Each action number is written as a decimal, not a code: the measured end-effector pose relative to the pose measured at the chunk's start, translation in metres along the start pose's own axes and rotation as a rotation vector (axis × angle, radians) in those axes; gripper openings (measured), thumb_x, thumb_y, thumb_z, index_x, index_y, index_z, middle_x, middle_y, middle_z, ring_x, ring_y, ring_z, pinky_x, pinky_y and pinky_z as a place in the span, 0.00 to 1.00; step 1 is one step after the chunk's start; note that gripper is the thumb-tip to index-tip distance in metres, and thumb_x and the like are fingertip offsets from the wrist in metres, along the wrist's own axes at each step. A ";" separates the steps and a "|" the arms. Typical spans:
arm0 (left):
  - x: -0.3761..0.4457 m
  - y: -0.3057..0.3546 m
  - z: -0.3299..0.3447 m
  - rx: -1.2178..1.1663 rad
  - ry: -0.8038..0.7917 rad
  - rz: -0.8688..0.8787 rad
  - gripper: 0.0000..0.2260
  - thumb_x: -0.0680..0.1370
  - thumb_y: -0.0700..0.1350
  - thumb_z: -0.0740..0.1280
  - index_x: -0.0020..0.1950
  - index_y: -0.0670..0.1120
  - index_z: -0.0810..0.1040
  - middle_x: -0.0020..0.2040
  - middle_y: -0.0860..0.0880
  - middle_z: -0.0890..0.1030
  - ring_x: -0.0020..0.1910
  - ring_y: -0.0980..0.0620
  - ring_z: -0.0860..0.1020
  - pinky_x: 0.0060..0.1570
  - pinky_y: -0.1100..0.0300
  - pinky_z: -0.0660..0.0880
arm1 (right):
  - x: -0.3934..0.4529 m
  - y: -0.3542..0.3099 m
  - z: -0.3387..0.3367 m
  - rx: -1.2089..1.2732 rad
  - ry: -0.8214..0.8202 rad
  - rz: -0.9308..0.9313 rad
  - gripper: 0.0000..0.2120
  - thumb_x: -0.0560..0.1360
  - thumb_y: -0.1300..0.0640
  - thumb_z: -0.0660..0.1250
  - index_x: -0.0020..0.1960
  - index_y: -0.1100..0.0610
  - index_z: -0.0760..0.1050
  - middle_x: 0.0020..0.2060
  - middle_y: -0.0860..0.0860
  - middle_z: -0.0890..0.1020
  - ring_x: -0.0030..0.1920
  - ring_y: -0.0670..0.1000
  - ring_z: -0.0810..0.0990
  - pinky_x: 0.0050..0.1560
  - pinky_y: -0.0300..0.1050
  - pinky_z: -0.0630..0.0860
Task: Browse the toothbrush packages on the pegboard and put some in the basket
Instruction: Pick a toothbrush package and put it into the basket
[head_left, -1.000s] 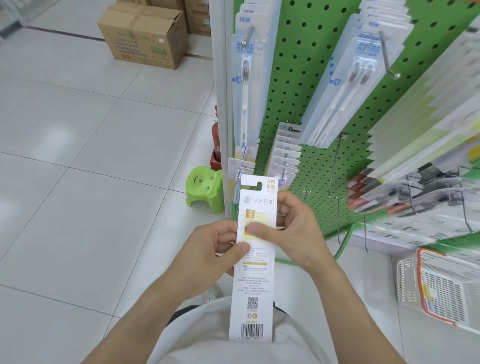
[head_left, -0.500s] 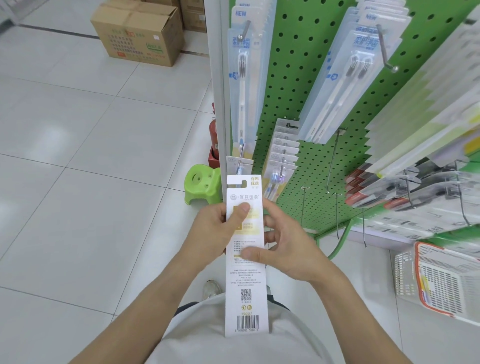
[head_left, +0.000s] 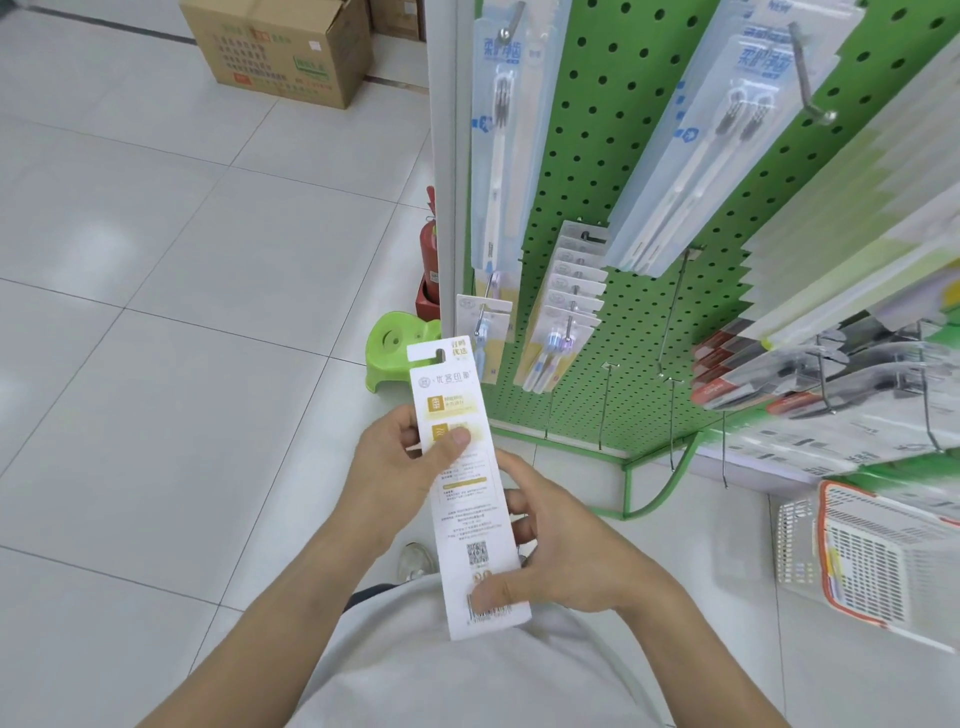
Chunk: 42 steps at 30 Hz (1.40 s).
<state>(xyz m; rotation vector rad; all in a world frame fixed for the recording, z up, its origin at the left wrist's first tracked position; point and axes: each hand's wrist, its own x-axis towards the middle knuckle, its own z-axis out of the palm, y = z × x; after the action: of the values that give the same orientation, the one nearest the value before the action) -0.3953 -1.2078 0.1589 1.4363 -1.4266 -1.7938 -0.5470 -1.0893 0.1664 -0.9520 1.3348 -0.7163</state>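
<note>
So the toothbrush package (head_left: 464, 483) sits upright in the middle, back side toward the camera, held between both hands — left hand (head_left: 400, 457) on its upper part from the left, right hand (head_left: 566, 556) on its lower part from the right. The pegboard (head_left: 644, 156) stands to the right and behind it, with hanging packages (head_left: 691, 156) up top and smaller ones (head_left: 563, 306) lower down. The basket (head_left: 878, 566) is far right, below the shelf packs — on the floor or hanging, can't really tell. A stool (head_left: 397, 353) sits on the floor behind the package, at the board's left edge. An extinguisher (head_left: 428, 260) is behind that, and a cardboard box (head_left: 280, 47) is way back at top left.
</note>
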 end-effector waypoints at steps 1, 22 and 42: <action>0.001 -0.001 0.000 -0.013 0.028 0.004 0.08 0.76 0.43 0.74 0.54 0.45 0.82 0.49 0.50 0.87 0.49 0.49 0.85 0.46 0.60 0.79 | 0.000 0.002 -0.002 0.007 0.001 -0.003 0.49 0.64 0.65 0.83 0.71 0.30 0.65 0.55 0.50 0.84 0.52 0.54 0.85 0.46 0.53 0.84; -0.006 0.015 0.000 0.078 0.128 0.140 0.05 0.79 0.46 0.71 0.49 0.44 0.80 0.41 0.49 0.86 0.34 0.51 0.84 0.31 0.63 0.79 | 0.007 0.003 -0.008 -0.093 0.258 -0.149 0.23 0.76 0.63 0.72 0.62 0.39 0.76 0.48 0.46 0.85 0.44 0.52 0.84 0.45 0.51 0.84; -0.006 0.010 0.008 -0.162 0.032 0.055 0.10 0.83 0.37 0.62 0.57 0.40 0.82 0.48 0.40 0.87 0.49 0.37 0.85 0.52 0.43 0.81 | 0.033 0.002 -0.002 -0.329 0.422 -0.351 0.29 0.77 0.50 0.73 0.73 0.38 0.65 0.64 0.39 0.71 0.60 0.42 0.76 0.59 0.36 0.74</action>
<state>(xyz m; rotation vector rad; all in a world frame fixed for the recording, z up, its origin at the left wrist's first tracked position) -0.4027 -1.2028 0.1696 1.3247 -1.2613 -1.7994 -0.5449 -1.1177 0.1492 -1.3733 1.7101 -1.0257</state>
